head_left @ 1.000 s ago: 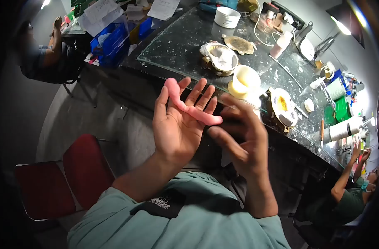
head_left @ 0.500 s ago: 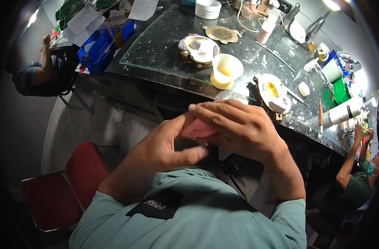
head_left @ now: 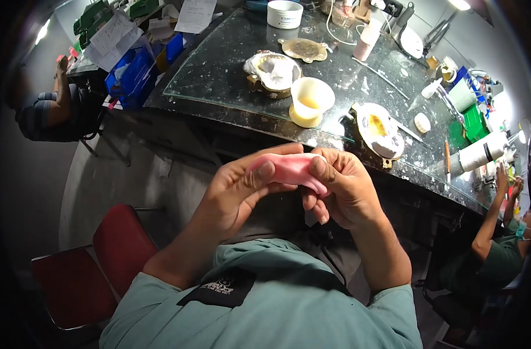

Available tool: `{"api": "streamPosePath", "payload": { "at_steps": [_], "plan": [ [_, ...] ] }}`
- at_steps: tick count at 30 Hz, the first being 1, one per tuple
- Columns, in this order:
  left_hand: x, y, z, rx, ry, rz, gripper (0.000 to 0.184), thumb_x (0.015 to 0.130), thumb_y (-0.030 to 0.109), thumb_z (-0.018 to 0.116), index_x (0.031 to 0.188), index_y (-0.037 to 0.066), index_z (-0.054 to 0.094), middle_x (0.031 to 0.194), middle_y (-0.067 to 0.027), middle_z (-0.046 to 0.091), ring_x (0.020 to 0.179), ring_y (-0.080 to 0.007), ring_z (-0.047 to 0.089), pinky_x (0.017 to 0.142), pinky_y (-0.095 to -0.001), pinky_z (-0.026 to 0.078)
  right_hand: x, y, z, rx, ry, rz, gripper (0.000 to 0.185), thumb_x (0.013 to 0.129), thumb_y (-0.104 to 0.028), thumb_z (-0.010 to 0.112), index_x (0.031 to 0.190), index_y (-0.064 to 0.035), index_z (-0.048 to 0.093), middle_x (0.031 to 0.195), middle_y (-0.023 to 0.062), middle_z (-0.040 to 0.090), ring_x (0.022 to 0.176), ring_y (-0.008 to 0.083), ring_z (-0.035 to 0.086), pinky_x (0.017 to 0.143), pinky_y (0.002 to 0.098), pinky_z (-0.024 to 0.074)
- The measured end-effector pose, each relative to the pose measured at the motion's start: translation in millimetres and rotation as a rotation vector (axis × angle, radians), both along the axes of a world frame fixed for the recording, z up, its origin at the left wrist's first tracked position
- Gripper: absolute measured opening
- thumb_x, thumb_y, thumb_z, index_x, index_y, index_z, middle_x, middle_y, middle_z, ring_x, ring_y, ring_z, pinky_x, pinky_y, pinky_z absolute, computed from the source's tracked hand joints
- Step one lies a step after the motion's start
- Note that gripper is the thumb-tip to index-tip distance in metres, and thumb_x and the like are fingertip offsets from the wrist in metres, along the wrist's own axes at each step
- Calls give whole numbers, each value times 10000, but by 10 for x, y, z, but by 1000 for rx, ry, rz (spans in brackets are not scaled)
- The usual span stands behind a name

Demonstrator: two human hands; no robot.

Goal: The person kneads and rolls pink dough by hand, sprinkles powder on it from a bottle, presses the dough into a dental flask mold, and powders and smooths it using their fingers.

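Note:
A lump of soft pink dough [head_left: 288, 168] is stretched between my two hands, in front of the bench edge. My left hand [head_left: 236, 183] grips its left end, the thumb pressed on top and the fingers behind. At the other end my right hand [head_left: 344, 186] pinches it between thumb and fingers, and a flap sags beneath. On the bench beyond stand a cream-coloured flexible cup [head_left: 312, 99] and a metal flask half [head_left: 273, 72] filled with white plaster. Another flask half [head_left: 379, 131] holds plaster with a yellow-orange patch.
A flat metal lid [head_left: 304, 50], a white tub [head_left: 284, 14] and a pinkish bottle [head_left: 367, 41] are farther back on the bench [head_left: 219, 75]. A knife-like tool [head_left: 447, 160] lies at right. A red chair [head_left: 123, 247] stands at left; people sit on both sides.
The pink dough was mostly covered by my right hand over my left. Now my hands have moved apart, and the dough shows drawn out between them.

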State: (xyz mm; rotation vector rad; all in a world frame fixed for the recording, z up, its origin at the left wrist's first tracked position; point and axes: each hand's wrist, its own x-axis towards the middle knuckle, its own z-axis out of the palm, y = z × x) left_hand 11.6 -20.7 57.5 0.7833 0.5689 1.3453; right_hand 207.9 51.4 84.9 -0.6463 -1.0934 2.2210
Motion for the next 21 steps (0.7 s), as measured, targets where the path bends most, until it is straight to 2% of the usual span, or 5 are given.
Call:
{"api": "streamPosePath", "payload": {
  "at_steps": [5, 9, 15, 18, 21],
  "plan": [
    [150, 11, 20, 31, 2, 257, 510, 1060, 233, 480, 1472, -63, 432, 1434, -249, 558, 1287, -260, 593, 1089, -386, 475, -53, 10, -146, 296, -131, -55, 363, 1081, -360, 570, 1020, -22, 686, 716, 43, 691, 522, 82, 616, 475, 224, 487],
    [424, 83, 52, 32, -144, 314, 501, 1052, 382, 543, 1321, -40, 532, 1240, -155, 621, 1070, -179, 616, 986, -349, 500, -407, -163, -342, 1495, -719, -518, 377, 1019, -457, 613, 913, -99, 666, 676, 63, 599, 599, 197, 611, 526, 321, 477],
    [147, 347, -171, -68, -556, 188, 471, 1057, 494, 558, 770, 129, 477, 843, -33, 601, 895, -198, 648, 965, -441, 549, -255, -298, -411, 1245, -491, -612, 682, 871, -643, 714, 1113, -21, 571, 961, 126, 569, 863, 288, 546, 782, 383, 467],
    [434, 188, -125, 353, -3, 503, 403, 1093, 352, 512, 1296, 13, 590, 1430, -274, 561, 1341, -348, 565, 1131, -480, 438, -488, -283, -496, 1377, -153, -723, 936, 840, -641, 766, 1422, 9, 427, 1372, 229, 441, 1316, 363, 425, 1120, 464, 350],
    [474, -155, -266, 694, 403, 270, 790, 1060, 456, 513, 1616, -10, 202, 1684, -257, 188, 1556, -380, 237, 1250, -469, 215, -583, -85, -351, 1324, 143, -648, 1116, 839, -680, 718, 1560, 48, 277, 1591, 334, 250, 1515, 490, 209, 1219, 551, 207]
  ]
}}
